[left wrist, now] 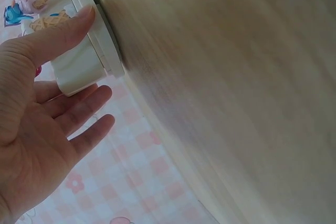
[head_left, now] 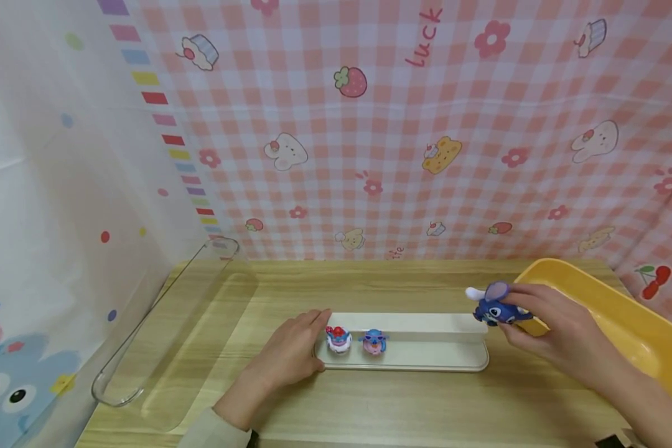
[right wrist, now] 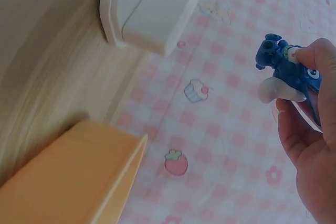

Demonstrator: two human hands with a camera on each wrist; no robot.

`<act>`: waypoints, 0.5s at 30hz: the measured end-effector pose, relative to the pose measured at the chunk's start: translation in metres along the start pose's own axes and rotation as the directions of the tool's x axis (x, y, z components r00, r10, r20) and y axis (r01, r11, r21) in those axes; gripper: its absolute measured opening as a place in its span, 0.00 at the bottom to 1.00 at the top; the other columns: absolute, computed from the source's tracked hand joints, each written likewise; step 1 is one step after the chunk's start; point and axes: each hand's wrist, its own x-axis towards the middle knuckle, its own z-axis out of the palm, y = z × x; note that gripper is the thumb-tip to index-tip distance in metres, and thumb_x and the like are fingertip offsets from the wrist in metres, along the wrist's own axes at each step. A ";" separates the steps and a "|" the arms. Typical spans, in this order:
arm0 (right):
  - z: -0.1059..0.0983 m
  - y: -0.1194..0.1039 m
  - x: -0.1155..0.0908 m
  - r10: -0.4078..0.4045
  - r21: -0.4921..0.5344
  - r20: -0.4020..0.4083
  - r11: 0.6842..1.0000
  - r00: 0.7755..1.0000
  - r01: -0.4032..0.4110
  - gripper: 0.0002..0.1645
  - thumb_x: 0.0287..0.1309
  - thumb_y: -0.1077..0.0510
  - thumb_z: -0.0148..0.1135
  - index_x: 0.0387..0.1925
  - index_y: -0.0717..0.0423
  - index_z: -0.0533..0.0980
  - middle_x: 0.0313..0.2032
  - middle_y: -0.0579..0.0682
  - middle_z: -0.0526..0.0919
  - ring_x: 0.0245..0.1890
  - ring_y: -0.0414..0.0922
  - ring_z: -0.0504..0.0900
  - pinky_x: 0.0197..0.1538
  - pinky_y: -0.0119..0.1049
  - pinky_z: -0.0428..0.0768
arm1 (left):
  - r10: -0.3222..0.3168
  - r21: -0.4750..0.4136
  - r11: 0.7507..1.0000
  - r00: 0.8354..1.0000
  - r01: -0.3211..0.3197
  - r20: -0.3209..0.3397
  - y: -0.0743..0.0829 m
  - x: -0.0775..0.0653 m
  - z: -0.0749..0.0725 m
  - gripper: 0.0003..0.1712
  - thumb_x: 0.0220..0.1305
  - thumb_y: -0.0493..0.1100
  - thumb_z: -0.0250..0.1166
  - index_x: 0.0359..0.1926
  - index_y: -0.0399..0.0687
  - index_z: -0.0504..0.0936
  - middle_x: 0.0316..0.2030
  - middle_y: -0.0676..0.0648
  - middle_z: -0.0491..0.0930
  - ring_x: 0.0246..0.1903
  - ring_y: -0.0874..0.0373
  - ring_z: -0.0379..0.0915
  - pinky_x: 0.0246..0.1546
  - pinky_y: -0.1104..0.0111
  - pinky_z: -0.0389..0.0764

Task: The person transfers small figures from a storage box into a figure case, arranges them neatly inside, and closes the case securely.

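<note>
My left hand [head_left: 288, 350] holds the left end of a white two-step display base [head_left: 437, 354], thumb at its front edge and fingers behind it. On the lower step, nearest that hand, sits a small figurine with a red top and white base [head_left: 338, 341]. Beside it is a blue figurine in sunglasses on a pink base [head_left: 374, 342]. Waffle-cone patterns show on their bases in the left wrist view. Past the base's right end, my right hand [head_left: 560, 326] pinches a dark blue big-eared figurine [head_left: 495, 312] between thumb and fingers, raised and tilted.
A yellow plastic bin [head_left: 621, 339] stands at the right, partly behind my right forearm. At the left lies a long clear plastic cover [head_left: 173, 336]. A pink checked cloth [head_left: 392, 124] hangs behind the wooden table [head_left: 414, 407].
</note>
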 end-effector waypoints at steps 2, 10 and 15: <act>0.003 -0.003 0.001 -0.001 0.001 0.013 1.000 1.000 0.001 0.34 0.74 0.35 0.55 0.40 0.63 0.85 0.43 0.55 0.87 0.46 0.36 0.81 0.59 0.14 0.71 | 0.000 -0.003 1.000 1.000 0.000 -0.002 0.000 0.000 0.000 0.55 0.49 0.42 0.86 0.74 0.35 0.69 0.68 0.38 0.75 0.67 0.42 0.72 0.66 0.48 0.75; 0.014 -0.013 0.003 0.013 0.002 0.081 1.000 0.997 -0.013 0.33 0.75 0.34 0.52 0.45 0.59 0.85 0.48 0.54 0.86 0.41 0.45 0.82 0.60 0.16 0.72 | -0.002 -0.018 1.000 1.000 0.002 -0.006 0.000 -0.001 0.000 0.55 0.48 0.42 0.86 0.75 0.34 0.68 0.68 0.37 0.74 0.67 0.42 0.71 0.67 0.47 0.75; 0.022 -0.017 0.005 -0.023 -0.001 0.071 1.000 0.997 0.023 0.30 0.76 0.35 0.52 0.45 0.56 0.85 0.48 0.52 0.86 0.40 0.43 0.84 0.56 0.19 0.74 | -0.001 -0.018 1.000 1.000 0.001 -0.007 0.000 -0.001 -0.001 0.55 0.49 0.42 0.86 0.75 0.34 0.68 0.68 0.37 0.74 0.67 0.41 0.71 0.67 0.47 0.74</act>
